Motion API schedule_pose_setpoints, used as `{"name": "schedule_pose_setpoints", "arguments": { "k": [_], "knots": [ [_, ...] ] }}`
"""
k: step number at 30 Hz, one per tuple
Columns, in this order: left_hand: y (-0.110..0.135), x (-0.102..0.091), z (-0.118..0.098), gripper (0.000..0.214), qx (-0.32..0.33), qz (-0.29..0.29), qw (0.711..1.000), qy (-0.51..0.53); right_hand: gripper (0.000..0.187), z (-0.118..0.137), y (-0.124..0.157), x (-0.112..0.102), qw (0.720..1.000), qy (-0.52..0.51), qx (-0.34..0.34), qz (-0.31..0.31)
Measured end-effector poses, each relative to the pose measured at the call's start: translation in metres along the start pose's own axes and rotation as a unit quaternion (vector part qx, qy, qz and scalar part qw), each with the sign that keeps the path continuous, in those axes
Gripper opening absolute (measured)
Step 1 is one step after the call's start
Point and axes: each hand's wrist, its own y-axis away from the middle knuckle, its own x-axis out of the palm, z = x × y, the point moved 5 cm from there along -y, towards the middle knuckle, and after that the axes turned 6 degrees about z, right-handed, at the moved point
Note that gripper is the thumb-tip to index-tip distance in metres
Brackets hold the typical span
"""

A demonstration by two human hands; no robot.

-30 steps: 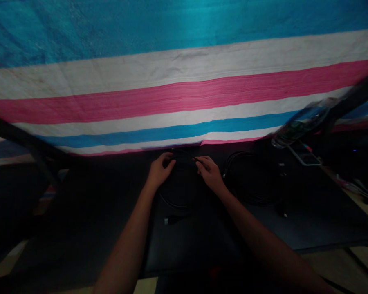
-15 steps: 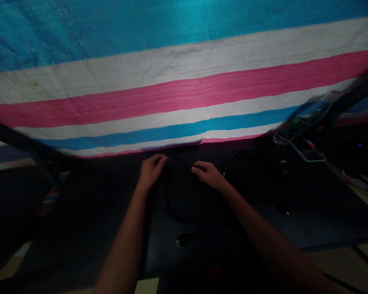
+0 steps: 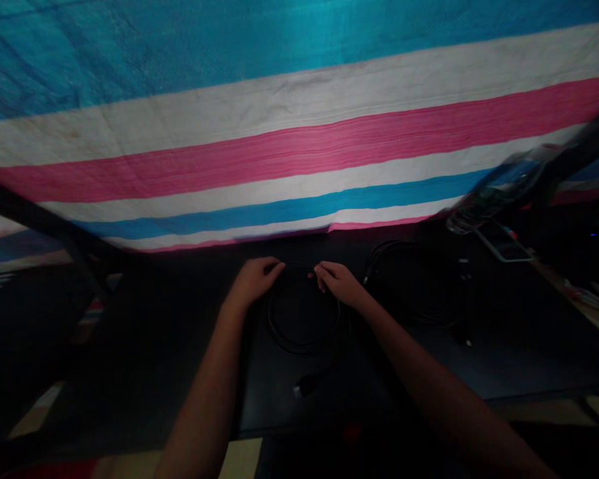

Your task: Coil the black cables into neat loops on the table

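Observation:
A black cable [image 3: 299, 350] lies in a round coil on the dark tabletop in front of me. Its plug [image 3: 304, 386], with a metal tip, rests below the coil toward the near edge. My left hand [image 3: 257, 278] is at the coil's upper left, thumb and fingers pinched on the cable. On the upper right side my right hand [image 3: 337, 281] is also closed on the cable, with its fingertips together. The dim light hides the stretch of cable between the two hands and just what the fingertips cover.
A second black cable coil [image 3: 397, 245] lies to the right, light-coloured connectors near it. Behind it a clear plastic bottle [image 3: 502, 189] leans beside a phone-like device [image 3: 504, 241] with a pale rim. Striped sheeting [image 3: 299, 150] hangs across the back of the table [image 3: 150, 372].
My left hand has come slightly right and down, closer to my right hand. The cable between them has dropped toward the coil, which looks rounder. The view has shifted a little.

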Motion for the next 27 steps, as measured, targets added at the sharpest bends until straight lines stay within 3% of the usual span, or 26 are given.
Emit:
{"name": "schedule_pose_setpoints", "arguments": {
  "k": [3,6,8,10,13,15,18,21,24,27],
  "knots": [
    [-0.001,0.005,-0.027,0.028,0.033,-0.019,0.999,-0.032,0.030,0.007,0.001,-0.004,0.997,0.034,-0.045,-0.054],
    [0.001,-0.008,-0.028,0.028,0.022,-0.076,0.996,-0.028,0.028,0.018,0.003,-0.010,0.991,0.040,-0.086,-0.093],
    [0.004,-0.021,-0.016,0.027,0.004,-0.103,0.995,0.008,0.029,0.021,0.003,-0.008,0.995,-0.015,-0.074,-0.059],
    [0.008,-0.035,0.003,0.026,-0.026,-0.136,0.990,0.042,0.031,0.021,0.004,-0.002,0.990,-0.140,-0.030,0.012],
    [0.018,-0.059,0.037,0.026,-0.087,-0.227,0.969,0.052,0.029,0.019,0.009,0.008,0.929,-0.350,0.054,0.105],
    [0.028,-0.073,0.059,0.029,-0.125,-0.281,0.950,0.055,0.026,0.019,0.012,0.009,0.890,-0.426,0.090,0.133],
    [0.040,-0.086,0.084,0.034,-0.173,-0.322,0.930,0.049,0.022,0.017,0.013,0.004,0.857,-0.473,0.123,0.163],
    [0.056,-0.101,0.096,0.037,-0.210,-0.364,0.907,0.009,0.029,0.017,0.015,-0.009,0.841,-0.494,0.132,0.176],
    [0.082,-0.126,0.095,0.032,-0.245,-0.375,0.889,-0.096,0.034,0.020,0.022,-0.027,0.845,-0.494,0.125,0.163],
    [0.126,-0.163,0.085,0.028,-0.299,-0.365,0.867,-0.161,0.030,0.029,0.037,-0.042,0.860,-0.468,0.130,0.153]
  ]
}}
